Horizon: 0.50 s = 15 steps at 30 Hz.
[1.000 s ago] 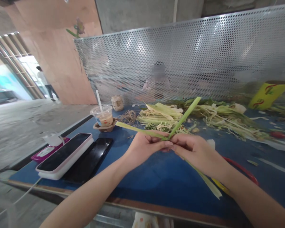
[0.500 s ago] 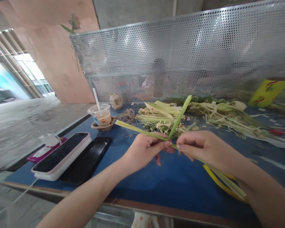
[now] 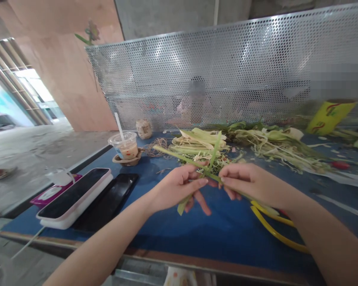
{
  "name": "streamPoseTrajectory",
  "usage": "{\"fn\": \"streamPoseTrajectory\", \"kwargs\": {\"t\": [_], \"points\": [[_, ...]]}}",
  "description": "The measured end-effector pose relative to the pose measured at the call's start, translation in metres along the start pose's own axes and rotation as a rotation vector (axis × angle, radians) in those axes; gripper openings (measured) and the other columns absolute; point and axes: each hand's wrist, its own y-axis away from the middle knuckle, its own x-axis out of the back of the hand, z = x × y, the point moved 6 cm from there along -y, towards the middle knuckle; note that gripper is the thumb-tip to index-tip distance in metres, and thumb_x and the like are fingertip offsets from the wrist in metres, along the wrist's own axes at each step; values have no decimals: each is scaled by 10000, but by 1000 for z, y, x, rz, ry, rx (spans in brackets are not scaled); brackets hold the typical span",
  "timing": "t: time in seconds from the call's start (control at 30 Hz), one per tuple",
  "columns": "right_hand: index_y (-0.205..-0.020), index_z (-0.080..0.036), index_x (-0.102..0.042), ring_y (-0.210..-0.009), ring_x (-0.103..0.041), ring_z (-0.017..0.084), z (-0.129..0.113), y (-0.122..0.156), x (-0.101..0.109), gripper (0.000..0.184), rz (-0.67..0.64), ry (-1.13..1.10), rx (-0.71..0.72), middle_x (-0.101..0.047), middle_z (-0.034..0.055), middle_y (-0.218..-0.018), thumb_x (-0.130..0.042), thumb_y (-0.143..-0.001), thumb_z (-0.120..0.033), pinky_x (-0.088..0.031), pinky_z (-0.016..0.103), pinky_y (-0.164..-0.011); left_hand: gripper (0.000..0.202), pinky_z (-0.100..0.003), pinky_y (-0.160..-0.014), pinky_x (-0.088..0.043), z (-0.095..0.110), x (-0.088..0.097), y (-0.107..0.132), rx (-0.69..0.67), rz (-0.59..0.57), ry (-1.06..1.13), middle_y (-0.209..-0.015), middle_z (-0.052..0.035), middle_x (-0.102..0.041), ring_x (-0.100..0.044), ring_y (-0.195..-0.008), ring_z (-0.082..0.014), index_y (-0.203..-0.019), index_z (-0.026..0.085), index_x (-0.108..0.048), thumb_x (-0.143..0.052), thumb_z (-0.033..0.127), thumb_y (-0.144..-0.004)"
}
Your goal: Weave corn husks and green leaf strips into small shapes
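Between my hands, just above the blue tabletop (image 3: 167, 234), green leaf strips (image 3: 215, 151) cross one another. My left hand (image 3: 186, 186) pinches them near the crossing with thumb and index finger, its other fingers hanging loose below. One strip end points up, one reaches out to the left, and another hangs under my left palm. My right hand (image 3: 238, 180) is closed on the strip's right-hand part, which passes beneath my palm. Beyond my hands lie a pile of pale green husk-like leaves (image 3: 197, 139) and a heap of small cut green stems (image 3: 223, 163).
Left on the table are an iced drink cup (image 3: 125, 145), a white-pink case (image 3: 74, 198), a black phone-like slab (image 3: 110, 198) and a purple packet (image 3: 52, 194). Yellow-handled scissors or pliers (image 3: 271, 228) lie under my right forearm. A perforated metal screen (image 3: 167, 79) stands behind, people beyond it.
The upright strip has tilted and sits lower, and a strip end now hangs below my left hand. Both hands have stayed close together. A foot has appeared at the far left.
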Motion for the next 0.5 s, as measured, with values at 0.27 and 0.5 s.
{"fn": "streamPoseTrajectory", "kwargs": {"t": [0.27, 0.5], "points": [[-1086, -185, -471, -528, -525, 103, 9, -15, -10, 409, 143, -216, 84, -561, -39, -586, -598, -741, -364, -377, 221, -477, 757, -125, -360, -328, -1, -3, 4, 32, -18, 46, -826, -67, -658, -511, -377, -39, -1351, 306, 128, -443, 214, -863], [-766, -169, -621, -440, -494, 88, 2, -15, -17, 172, 246, -253, 173, -554, -34, -502, -644, -700, -327, -404, 237, -473, 746, -131, -332, -304, -2, -7, 2, 65, -12, 6, -870, -99, -674, -424, -306, -8, -1359, 266, 125, -428, 194, -864]]}}
